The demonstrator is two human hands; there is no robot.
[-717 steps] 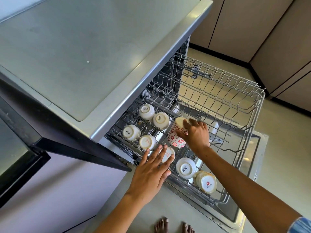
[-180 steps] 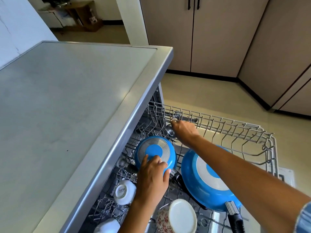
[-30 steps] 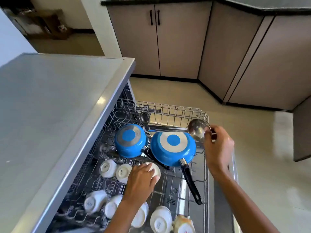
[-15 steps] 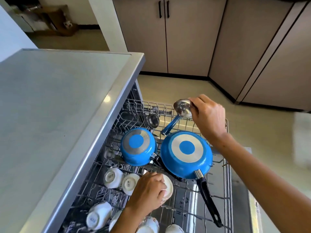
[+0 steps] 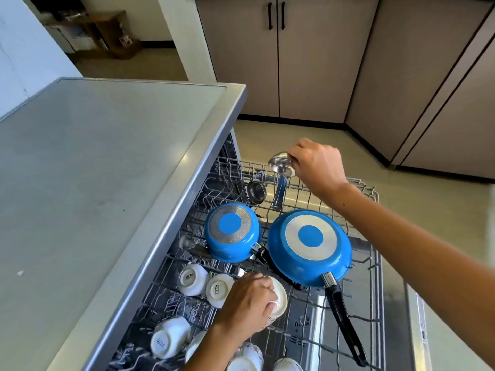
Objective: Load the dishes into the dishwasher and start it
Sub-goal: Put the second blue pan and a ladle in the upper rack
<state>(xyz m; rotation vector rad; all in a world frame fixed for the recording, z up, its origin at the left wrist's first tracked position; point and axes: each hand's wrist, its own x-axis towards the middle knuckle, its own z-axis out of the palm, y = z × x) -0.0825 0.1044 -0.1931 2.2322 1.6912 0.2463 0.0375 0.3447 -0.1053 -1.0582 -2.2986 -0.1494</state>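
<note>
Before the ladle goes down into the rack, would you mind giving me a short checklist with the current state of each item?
1. Right hand grips the ladle by its bowl: ok.
2. Ladle handle points down toward the rack: ok.
3. Landing slot behind the large blue pan free: cannot tell.
4. Clear of the second ladle already hanging there: ok, apart.
5. Left hand holds the white cup: ok.
6. Small blue pan lies face down: ok.
</note>
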